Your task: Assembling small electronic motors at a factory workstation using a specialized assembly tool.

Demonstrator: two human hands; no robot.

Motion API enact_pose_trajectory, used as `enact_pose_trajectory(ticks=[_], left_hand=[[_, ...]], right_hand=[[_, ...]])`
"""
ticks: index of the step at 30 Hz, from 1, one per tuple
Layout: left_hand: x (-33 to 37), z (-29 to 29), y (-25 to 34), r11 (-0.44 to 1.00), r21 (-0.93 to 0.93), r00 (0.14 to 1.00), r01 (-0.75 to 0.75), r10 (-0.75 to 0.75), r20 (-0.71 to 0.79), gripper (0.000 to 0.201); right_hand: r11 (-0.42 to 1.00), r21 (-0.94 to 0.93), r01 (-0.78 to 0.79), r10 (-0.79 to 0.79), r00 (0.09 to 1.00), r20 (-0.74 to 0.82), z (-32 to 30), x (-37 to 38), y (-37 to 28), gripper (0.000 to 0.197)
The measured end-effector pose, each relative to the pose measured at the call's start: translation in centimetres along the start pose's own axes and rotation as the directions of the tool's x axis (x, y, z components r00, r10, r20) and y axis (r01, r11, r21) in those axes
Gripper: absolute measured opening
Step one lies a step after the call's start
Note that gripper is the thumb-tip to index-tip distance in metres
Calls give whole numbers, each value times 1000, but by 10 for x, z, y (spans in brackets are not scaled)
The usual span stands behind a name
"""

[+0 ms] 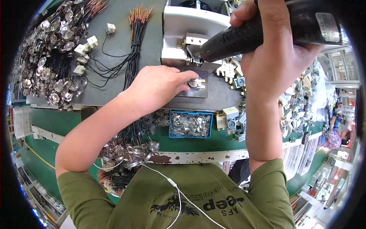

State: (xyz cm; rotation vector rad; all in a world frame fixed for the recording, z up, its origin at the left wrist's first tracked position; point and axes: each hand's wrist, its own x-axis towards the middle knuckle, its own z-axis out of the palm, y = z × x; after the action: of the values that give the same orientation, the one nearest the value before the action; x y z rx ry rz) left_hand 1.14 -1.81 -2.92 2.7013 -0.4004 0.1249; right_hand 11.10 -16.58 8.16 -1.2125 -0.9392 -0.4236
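The person's left hand has its fingers pinched on a small metal part near the grey tabletop's front edge, and the right hand's are wrapped around a fat black tool.

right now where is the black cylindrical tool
In the head view, the black tool is at upper right, in the right hand, its narrow end by the silver fixture.
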Motion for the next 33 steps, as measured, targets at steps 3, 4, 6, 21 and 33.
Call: enact_pose_trajectory(ticks=[3,4,6,21,33], left_hand=[[-1,0,0,1000,8,999,15,-15,44,30],[-1,0,0,1000,11,999,18,-18,36,30],[-2,1,0,1000,3,999,13,-13,34,31],[-1,0,1,998,17,994,53,-55,91,36],[0,-1,1,999,-4,996,54,-54,68,32]], right_hand=[[964,-46,-261,248,951,-185,13,-4,-8,16],[966,-44,-255,244,953,-179,13,-4,-6,16],[958,-112,-265,243,953,-178,11,-4,-1,15],[960,-41,-276,268,953,-138,26,-8,-13,25],[979,-75,-188,182,980,-79,32,-13,-18,32]])
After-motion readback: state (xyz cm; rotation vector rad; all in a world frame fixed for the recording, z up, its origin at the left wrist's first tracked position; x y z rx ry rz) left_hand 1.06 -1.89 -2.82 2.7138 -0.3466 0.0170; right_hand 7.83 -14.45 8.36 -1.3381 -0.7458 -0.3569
